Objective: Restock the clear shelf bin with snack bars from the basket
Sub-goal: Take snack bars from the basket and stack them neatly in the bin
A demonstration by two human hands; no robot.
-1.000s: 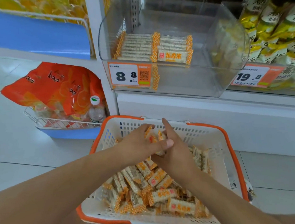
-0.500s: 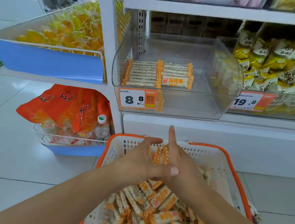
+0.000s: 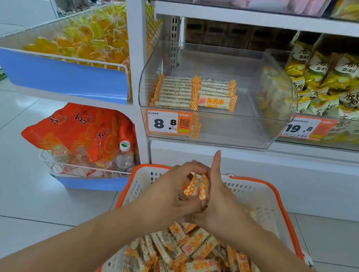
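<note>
Left hand [image 3: 168, 192]: your grip curls around a small bunch of snack bars [image 3: 196, 186].
Right hand [image 3: 216, 194]: grip presses the same bunch, forefinger straight toward 12 o'clock.
Basket [image 3: 262, 195]: directly below your hands, full of bars.
Clear bin [image 3: 279, 106]: at 12 o'clock, 2 short rows inside.

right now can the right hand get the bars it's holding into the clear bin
Probably yes. The clear bin sits just above and ahead of the right hand, its top open with bare floor right of the stacked bars. But the left hand shares the grip on the held bars.
</note>
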